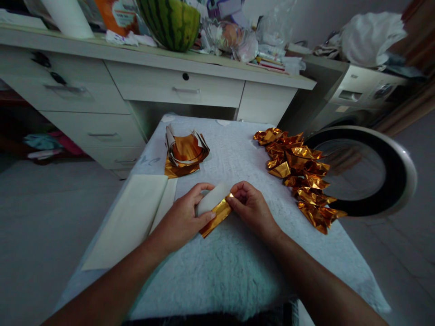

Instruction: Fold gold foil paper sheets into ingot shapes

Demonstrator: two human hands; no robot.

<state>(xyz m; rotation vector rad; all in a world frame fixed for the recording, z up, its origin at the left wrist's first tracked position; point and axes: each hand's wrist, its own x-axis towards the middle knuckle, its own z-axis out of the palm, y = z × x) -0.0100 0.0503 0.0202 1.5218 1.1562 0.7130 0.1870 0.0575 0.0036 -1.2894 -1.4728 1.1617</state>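
Both my hands hold one folded sheet of gold foil paper [217,216] with a white back, low over a table with a white textured cloth [220,271]. My left hand [186,217] grips its left part, thumb on the gold side and fingers curled over the white side. My right hand [249,206] pinches its right end with closed fingers. A curled stack of unfolded gold sheets [185,151] lies at the far left of the cloth. Several folded gold pieces [301,174] lie in a row along the right side.
A cream flat paper pad [131,217] lies on the table's left edge. Behind stands a white desk with drawers [170,86], bearing a watermelon [171,22] and clutter. A round open washing-machine door [365,170] juts out right of the table.
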